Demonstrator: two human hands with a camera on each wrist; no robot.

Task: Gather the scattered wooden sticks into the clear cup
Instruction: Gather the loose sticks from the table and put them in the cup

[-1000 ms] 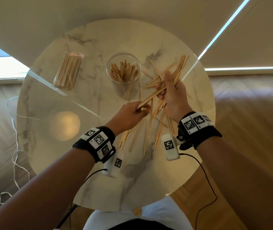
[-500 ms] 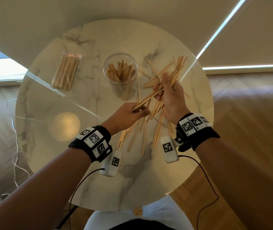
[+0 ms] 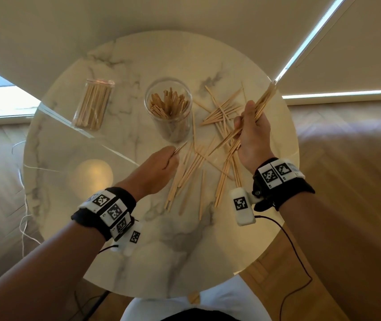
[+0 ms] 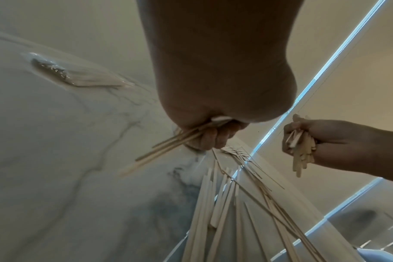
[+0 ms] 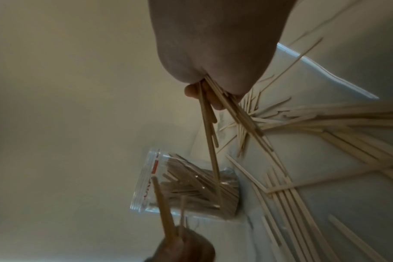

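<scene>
The clear cup (image 3: 168, 126) stands mid-table with many wooden sticks upright in it. My right hand (image 3: 246, 122) is raised to the right of the cup and grips a thick bundle of sticks (image 3: 265, 99) that points up and right. In the right wrist view the right hand (image 5: 204, 95) curls round the bundle's lower ends (image 5: 210, 134). My left hand (image 3: 172, 156) is low, just in front of the cup, and pinches a few sticks (image 4: 166, 148) in its curled fingers (image 4: 213, 140). Loose sticks (image 3: 194, 172) lie scattered between the two hands, and more loose sticks (image 3: 222, 112) lie right of the cup.
A clear zip bag of sticks (image 3: 93, 104) lies at the back left of the round marble table (image 3: 138, 251). The table's right edge runs close behind my right hand. Cables hang from both wrist cameras, and wooden floor surrounds the table.
The hands, together over the pile before, have parted. The right hand rose and swung right with its bundle. The left hand drew back left with a few sticks.
</scene>
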